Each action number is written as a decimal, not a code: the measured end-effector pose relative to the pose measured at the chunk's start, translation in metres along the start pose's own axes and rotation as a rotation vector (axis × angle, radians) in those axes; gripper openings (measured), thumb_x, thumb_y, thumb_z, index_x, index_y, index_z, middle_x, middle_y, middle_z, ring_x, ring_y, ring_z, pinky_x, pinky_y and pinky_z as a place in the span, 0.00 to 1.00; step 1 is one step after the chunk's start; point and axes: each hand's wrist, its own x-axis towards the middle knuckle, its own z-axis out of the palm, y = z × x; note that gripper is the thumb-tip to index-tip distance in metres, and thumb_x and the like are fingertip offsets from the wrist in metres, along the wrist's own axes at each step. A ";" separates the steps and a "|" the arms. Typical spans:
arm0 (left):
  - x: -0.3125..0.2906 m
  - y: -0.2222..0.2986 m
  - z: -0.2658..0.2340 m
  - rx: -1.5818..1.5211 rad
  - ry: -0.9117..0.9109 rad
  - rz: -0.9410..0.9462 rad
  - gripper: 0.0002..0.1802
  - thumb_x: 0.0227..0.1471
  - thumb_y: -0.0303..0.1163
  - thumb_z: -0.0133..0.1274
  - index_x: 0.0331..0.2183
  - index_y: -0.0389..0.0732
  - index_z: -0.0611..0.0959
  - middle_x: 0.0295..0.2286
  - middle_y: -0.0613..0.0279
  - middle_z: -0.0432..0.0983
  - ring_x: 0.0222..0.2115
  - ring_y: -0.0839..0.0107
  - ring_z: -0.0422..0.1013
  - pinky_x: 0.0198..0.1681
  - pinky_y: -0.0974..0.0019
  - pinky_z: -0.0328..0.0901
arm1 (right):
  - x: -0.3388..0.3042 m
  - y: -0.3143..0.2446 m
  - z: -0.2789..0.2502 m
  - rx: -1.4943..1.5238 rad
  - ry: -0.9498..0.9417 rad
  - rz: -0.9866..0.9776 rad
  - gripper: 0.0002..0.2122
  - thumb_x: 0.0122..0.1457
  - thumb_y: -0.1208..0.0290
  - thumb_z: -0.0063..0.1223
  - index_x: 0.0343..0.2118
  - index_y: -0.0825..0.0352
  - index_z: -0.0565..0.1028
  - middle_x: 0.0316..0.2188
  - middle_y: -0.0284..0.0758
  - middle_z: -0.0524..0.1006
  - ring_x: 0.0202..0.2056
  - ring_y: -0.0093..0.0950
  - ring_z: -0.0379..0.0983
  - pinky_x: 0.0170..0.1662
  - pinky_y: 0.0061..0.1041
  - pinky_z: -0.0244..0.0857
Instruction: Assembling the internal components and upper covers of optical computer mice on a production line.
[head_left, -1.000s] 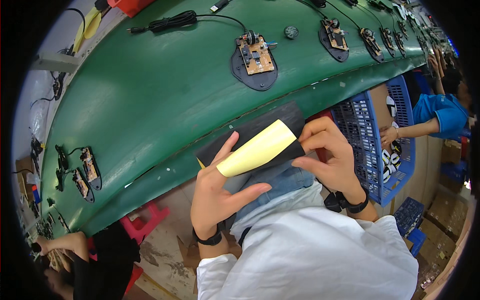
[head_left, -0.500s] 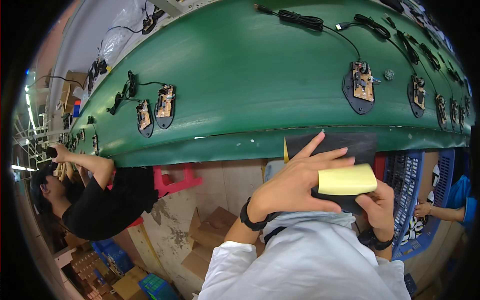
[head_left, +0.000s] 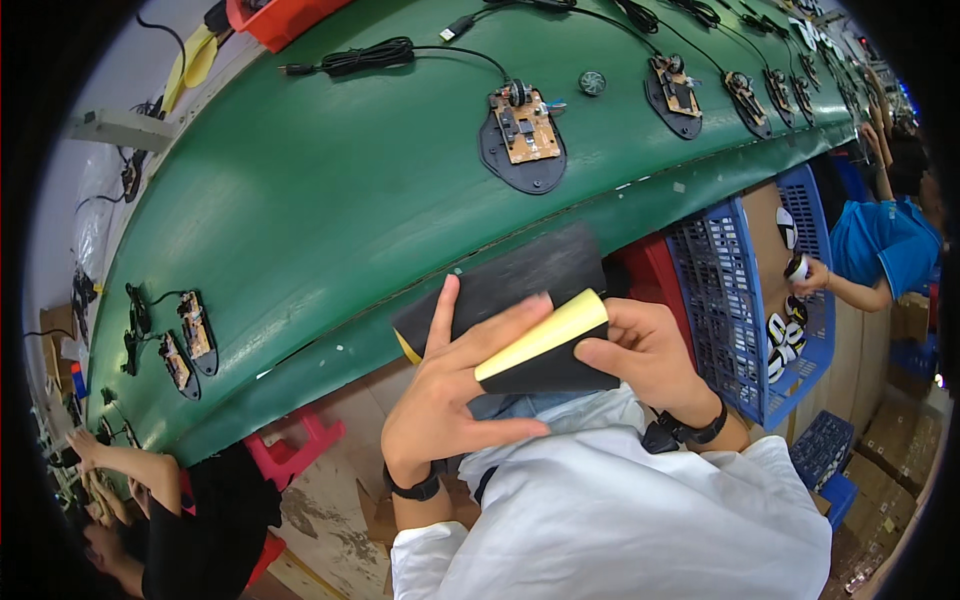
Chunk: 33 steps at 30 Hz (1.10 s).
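A black sheet [head_left: 535, 270] with a yellow underside lies at the near edge of the green belt, in front of my body. Its near part is curled back, so a yellow strip [head_left: 545, 338] shows above a black edge. My left hand [head_left: 432, 400] rests on the sheet with its fingers spread, partly behind the curl. At the curl's right end, my right hand [head_left: 650, 350] pinches the sheet between thumb and fingers. Beyond the sheet, on the belt, a mouse base with a tan circuit board [head_left: 527, 135] has a coiled black cable attached.
More mouse bases with boards [head_left: 676, 98] line the green belt [head_left: 330, 200], beside a small ridged wheel [head_left: 592, 83]. A blue basket [head_left: 712, 290] with black-and-white parts stands right; a co-worker's hand [head_left: 813, 275] holds one there. Another person in black works at left, beside a pink stool [head_left: 300, 445].
The head view has turned to the right, so the belt and boards appear shifted left. The curled part of the sheet now tilts up to the right, with more black showing under the yellow strip.
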 end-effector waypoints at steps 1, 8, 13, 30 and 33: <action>0.004 0.004 0.004 -0.040 0.060 -0.011 0.37 0.39 0.44 0.75 0.52 0.42 0.85 0.56 0.61 0.78 0.58 0.65 0.72 0.72 0.36 0.26 | 0.000 -0.005 0.001 -0.041 -0.001 0.006 0.07 0.63 0.75 0.63 0.42 0.72 0.80 0.21 0.19 0.69 0.22 0.06 0.56 0.23 0.16 0.44; -0.006 -0.006 0.007 -0.133 0.219 -0.012 0.32 0.38 0.36 0.76 0.48 0.39 0.87 0.47 0.57 0.84 0.48 0.62 0.80 0.73 0.36 0.32 | 0.008 -0.004 0.005 -0.174 0.137 -0.295 0.08 0.61 0.75 0.66 0.41 0.69 0.78 0.26 0.24 0.74 0.23 0.13 0.63 0.29 0.18 0.59; -0.007 -0.008 0.008 -0.134 0.221 -0.023 0.30 0.37 0.35 0.76 0.45 0.37 0.88 0.43 0.54 0.85 0.45 0.61 0.82 0.73 0.36 0.34 | 0.011 -0.020 -0.013 -0.567 -0.023 -0.473 0.25 0.50 0.78 0.70 0.55 0.60 0.81 0.28 0.29 0.73 0.34 0.24 0.70 0.37 0.23 0.66; -0.011 -0.009 0.006 -0.157 0.266 0.007 0.27 0.36 0.32 0.76 0.42 0.35 0.89 0.38 0.56 0.87 0.41 0.62 0.83 0.72 0.36 0.41 | 0.020 -0.016 -0.007 -0.628 0.029 -0.581 0.18 0.46 0.77 0.74 0.43 0.65 0.86 0.34 0.32 0.75 0.34 0.24 0.71 0.36 0.23 0.64; -0.012 -0.007 0.006 -0.172 0.279 0.003 0.27 0.36 0.31 0.76 0.42 0.35 0.89 0.38 0.56 0.87 0.41 0.62 0.83 0.72 0.37 0.40 | 0.021 -0.013 -0.006 -0.614 0.019 -0.644 0.20 0.46 0.77 0.74 0.46 0.59 0.86 0.34 0.31 0.75 0.33 0.23 0.72 0.34 0.23 0.67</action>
